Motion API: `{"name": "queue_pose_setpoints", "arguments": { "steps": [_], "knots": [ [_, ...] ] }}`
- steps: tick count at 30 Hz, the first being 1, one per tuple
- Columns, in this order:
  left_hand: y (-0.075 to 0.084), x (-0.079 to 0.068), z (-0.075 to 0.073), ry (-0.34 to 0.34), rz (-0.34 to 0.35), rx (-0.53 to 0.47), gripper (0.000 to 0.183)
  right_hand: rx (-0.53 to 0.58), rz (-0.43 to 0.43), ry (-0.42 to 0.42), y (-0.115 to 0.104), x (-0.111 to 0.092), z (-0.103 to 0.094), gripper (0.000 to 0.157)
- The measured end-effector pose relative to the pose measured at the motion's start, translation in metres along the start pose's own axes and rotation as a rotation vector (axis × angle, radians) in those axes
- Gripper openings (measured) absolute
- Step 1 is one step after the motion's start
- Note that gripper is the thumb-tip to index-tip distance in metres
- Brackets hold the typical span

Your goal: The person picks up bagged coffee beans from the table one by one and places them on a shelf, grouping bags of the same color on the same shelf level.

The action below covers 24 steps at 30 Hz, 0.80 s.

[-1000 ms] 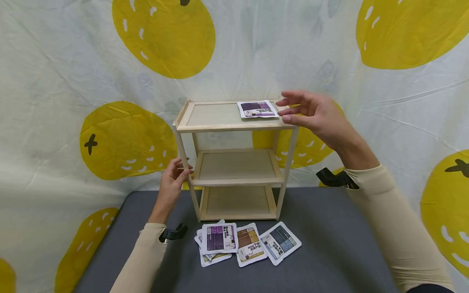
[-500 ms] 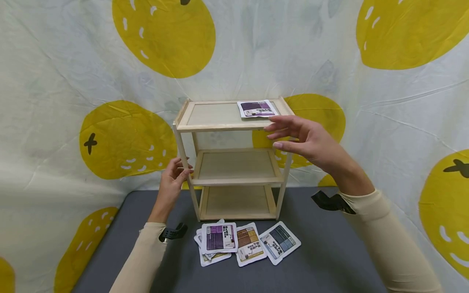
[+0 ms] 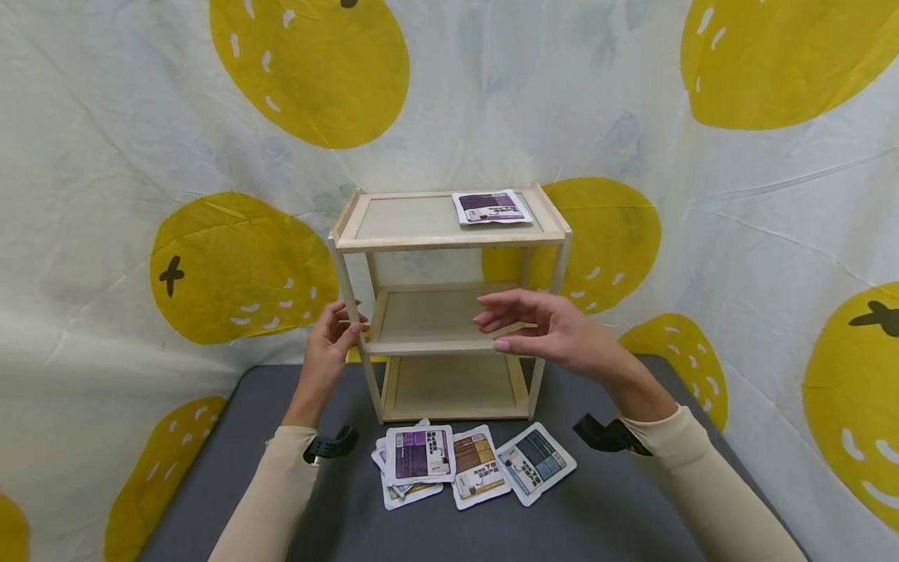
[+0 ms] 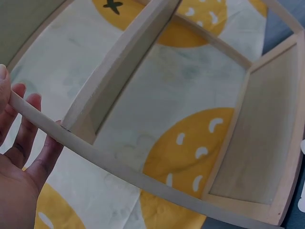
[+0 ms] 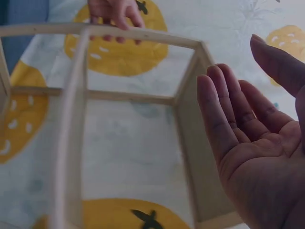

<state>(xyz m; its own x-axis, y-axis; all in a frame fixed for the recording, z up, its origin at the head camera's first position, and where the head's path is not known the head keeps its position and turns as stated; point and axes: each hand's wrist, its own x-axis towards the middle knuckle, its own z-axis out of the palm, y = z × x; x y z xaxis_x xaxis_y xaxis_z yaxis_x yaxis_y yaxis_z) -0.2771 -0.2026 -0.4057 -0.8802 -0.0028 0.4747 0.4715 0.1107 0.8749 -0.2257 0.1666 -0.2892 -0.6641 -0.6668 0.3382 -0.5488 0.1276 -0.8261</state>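
My right hand (image 3: 544, 332) hangs in front of the middle shelf (image 3: 414, 312), with fingers reaching forward, the thumb apart from them and nothing between. My left hand (image 3: 330, 343) pinches the thin left front post (image 3: 342, 277) of the pale wooden three-tier rack (image 3: 421, 348), which stands upright on the dark grey table (image 3: 618, 499). On the right part of the top shelf (image 3: 400, 222) lies a flat white-bordered packet with purple print (image 3: 492, 207); below, before the rack, are a similar purple packet (image 3: 421, 454) on a loose pile, a brown-printed packet (image 3: 481, 467) and a turned blue-green one (image 3: 536, 464). To steady the rack well, I think my left hand should hold the post firmly but not pull it. A flat packet is probably best taken by its border, with thumb and fingertips. The front rails and posts are the edges to respect; I find room for moving before the rack, and between its shelves through the front.
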Motion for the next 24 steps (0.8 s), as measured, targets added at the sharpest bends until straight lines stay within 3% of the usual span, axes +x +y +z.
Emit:
{"name": "queue_pose_setpoints", "arguments": {
  "steps": [12, 24],
  "knots": [
    [0.0, -0.001, 0.0, 0.007, 0.009, 0.006, 0.038, 0.141, 0.012, -0.12, 0.059, -0.002, 0.05, 0.047],
    [-0.001, 0.0, 0.001, 0.015, 0.009, 0.01, 0.036, 0.288, 0.074, -0.149, 0.11, -0.005, 0.09, 0.047]
  ]
}}
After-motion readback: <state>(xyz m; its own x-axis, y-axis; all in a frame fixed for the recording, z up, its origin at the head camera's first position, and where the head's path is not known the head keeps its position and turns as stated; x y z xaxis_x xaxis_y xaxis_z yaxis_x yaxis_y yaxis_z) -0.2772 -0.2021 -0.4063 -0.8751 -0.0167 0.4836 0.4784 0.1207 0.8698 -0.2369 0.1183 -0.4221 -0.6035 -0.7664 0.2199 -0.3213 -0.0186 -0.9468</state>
